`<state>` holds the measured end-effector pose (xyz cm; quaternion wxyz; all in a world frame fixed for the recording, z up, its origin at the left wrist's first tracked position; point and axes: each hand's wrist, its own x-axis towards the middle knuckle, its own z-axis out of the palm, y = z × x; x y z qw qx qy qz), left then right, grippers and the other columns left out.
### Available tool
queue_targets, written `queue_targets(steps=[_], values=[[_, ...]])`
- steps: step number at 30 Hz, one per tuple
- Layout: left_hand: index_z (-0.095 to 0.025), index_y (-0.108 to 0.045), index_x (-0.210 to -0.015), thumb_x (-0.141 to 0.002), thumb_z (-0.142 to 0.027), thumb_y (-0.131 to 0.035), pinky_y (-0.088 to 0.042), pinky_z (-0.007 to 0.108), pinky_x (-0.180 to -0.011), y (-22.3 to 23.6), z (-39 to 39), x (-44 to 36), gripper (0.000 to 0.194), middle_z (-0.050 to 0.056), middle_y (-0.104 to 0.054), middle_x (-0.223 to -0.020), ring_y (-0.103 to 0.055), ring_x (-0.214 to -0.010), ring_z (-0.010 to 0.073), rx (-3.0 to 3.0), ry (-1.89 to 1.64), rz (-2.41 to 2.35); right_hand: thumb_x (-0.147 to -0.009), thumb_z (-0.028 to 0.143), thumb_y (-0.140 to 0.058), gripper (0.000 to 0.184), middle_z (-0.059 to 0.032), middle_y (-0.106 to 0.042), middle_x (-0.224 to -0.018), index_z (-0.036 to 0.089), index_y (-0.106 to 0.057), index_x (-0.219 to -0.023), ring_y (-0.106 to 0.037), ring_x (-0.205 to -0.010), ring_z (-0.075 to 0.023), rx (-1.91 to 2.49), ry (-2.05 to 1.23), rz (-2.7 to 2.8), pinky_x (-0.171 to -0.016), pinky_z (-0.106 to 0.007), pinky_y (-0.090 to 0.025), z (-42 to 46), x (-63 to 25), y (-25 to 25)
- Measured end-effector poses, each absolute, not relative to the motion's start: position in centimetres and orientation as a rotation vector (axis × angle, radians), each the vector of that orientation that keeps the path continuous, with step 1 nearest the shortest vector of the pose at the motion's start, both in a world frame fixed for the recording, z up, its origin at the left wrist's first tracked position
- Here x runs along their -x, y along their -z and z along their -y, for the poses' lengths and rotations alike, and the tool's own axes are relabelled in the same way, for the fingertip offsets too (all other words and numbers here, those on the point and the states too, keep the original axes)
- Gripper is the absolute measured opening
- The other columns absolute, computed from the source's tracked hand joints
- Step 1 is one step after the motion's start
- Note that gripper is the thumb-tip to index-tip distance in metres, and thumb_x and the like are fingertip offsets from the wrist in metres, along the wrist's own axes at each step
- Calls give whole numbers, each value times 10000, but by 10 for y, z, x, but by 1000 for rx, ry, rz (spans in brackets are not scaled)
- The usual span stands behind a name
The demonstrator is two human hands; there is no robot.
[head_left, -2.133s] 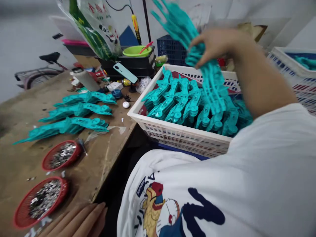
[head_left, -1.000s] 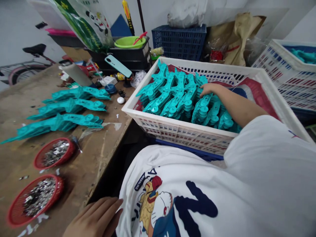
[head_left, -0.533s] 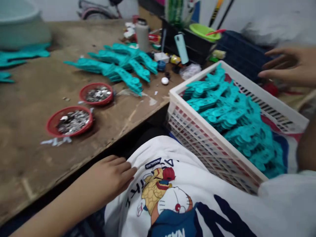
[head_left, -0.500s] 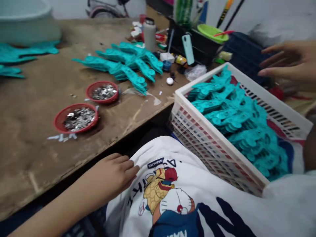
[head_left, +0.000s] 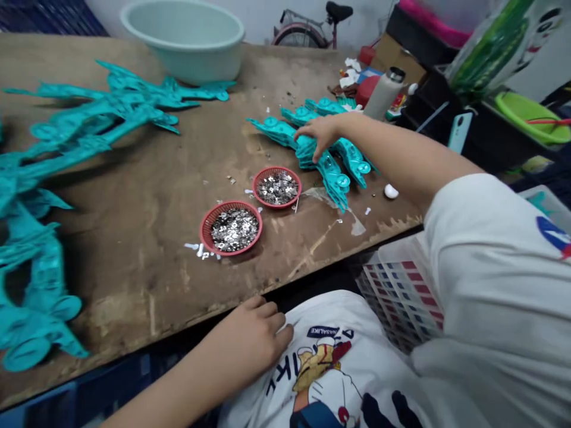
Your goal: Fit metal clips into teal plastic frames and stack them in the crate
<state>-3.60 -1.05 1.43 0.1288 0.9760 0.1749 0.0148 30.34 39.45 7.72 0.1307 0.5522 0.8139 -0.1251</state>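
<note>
My right hand (head_left: 319, 135) reaches across the table, its thumb and fingers bent around the middle of a stack of flat turquoise plastic pieces (head_left: 334, 175) with round ends. More such stacks lie beside it, partly behind my forearm. On my lap, at the table's front edge, rests my left hand (head_left: 261, 333), its fingers curled and close together with nothing visible in them. Between the hands stand two red mesh bowls, the nearer one (head_left: 204, 235) and the farther one (head_left: 298, 181), both filled with small shiny metal parts (head_left: 234, 229).
Many turquoise pieces (head_left: 111, 113) spread over the table's left side, near a pale basin (head_left: 196, 62). A grey bottle (head_left: 384, 95), a phone (head_left: 459, 132) and a green bowl (head_left: 530, 119) stand at the right. Below my right arm is a white crate (head_left: 401, 291).
My right hand has moved from beyond the crate at the right onto the turquoise stack. The view has swung left, showing more of the table. My left hand stays on my lap.
</note>
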Motion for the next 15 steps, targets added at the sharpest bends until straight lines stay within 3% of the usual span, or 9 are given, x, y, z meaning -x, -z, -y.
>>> queue_targets(steps=[2, 6, 8, 11, 15], values=[[-254, -818, -1022, -1096, -238, -1015, -555, 471, -819, -12, 11, 36, 212, -22, -830, -908, -768, -823, 253, -2816, -83, -519, -900, 319, -1246, 973, -90, -779, -1810, 211, -816, -1766, -681, -1747, -468, -1516, 346, -2290, -1465, -548, -520, -408, -292, -51], [-249, -818, -1041, -1119, -286, -996, -570, 468, -822, -13, 11, 35, 198, -13, -827, -931, -771, -851, 262, -2767, -155, -479, -921, 190, -1201, 912, -118, -830, -1752, 223, -844, -1759, -701, -1717, -453, -1449, 297, -2306, -1495, -537, -508, -416, -306, -16], [-245, -815, -1065, -1150, -280, -955, -568, 466, -835, -16, 9, 36, 167, -6, -828, -944, -774, -866, 265, -2739, -141, -449, -955, 218, -1178, 830, -106, -855, -1711, 242, -874, -1728, -712, -1688, -427, -1420, 299, -2341, -1489, -512, -508, -418, -318, -6], [-245, -822, -1116, -1211, -265, -863, -579, 476, -858, -17, 1, 38, 106, 4, -857, -999, -798, -908, 272, -2696, -55, -443, -962, 277, -1160, 874, -107, -853, -1716, 260, -850, -1779, -733, -1647, -415, -1348, 212, -2361, -1412, -470, -564, -419, -323, 5], [-237, -861, -1184, -1250, -249, -779, -644, 476, -955, -15, -11, 34, 106, 43, -929, -1142, -878, -1062, 293, -2630, 248, -498, -1006, 347, -1076, 852, -133, -881, -1688, 177, -828, -1803, -812, -1548, -421, -1249, 19, -2358, -1248, -419, -636, -403, -305, -3]])
